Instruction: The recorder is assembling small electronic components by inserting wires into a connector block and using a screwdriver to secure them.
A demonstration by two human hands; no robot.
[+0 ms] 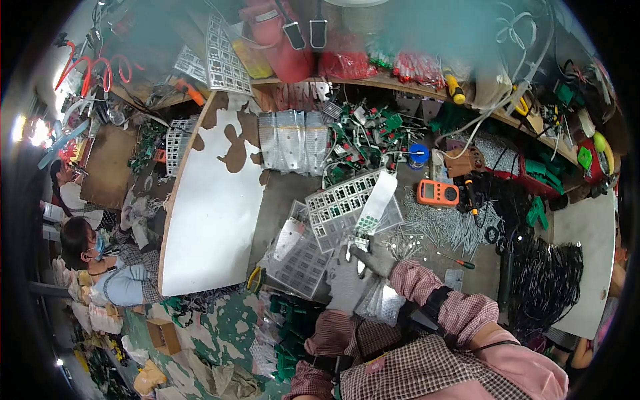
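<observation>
My left hand (347,285) and my right hand (375,259), both in grey gloves, meet at the front of the bench. Between their closed fingertips is a small green-and-white piece (362,245), too small to name. Just beyond it lies a white strip (380,200) with green round dots at its near end. The strip rests on a pale tray (323,223) with rows of rectangular cutouts. Left of my hands, a clear plastic sheet with a grid (300,270) lies under a white card (289,238). A silvery plastic bag (380,303) sits below my wrists.
Many screws (440,223) lie to the right, near an orange meter (437,193) and a screwdriver (460,261). Green parts (363,133) are heaped behind. Black cables (547,280) hang at right; a white-topped board (213,213) stands left. Beyond it a person (117,267) sits.
</observation>
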